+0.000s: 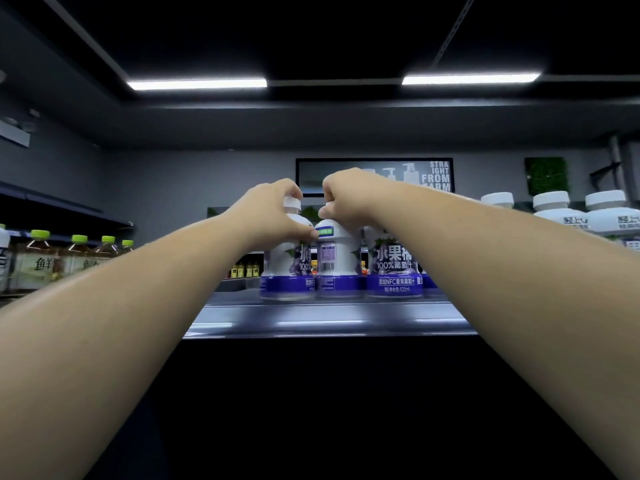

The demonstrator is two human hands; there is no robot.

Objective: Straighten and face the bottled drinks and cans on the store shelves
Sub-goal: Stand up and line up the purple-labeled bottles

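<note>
Overhead, the hands (273, 211) (346, 199) grip two neighbouring juice bottles (287, 268) (337, 252).

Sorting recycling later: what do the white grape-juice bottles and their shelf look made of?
White purple-banded juice bottles: likely opaque plastic, smooth, softly shiny, with printed wrap labels. Grey shelf: probably coated metal, glossy, since its front mirrors the ceiling lights.

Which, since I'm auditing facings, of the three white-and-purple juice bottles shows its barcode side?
The middle white-and-purple plastic juice bottle, under the right hand; the left bottle and right bottle show front lettering.
</note>
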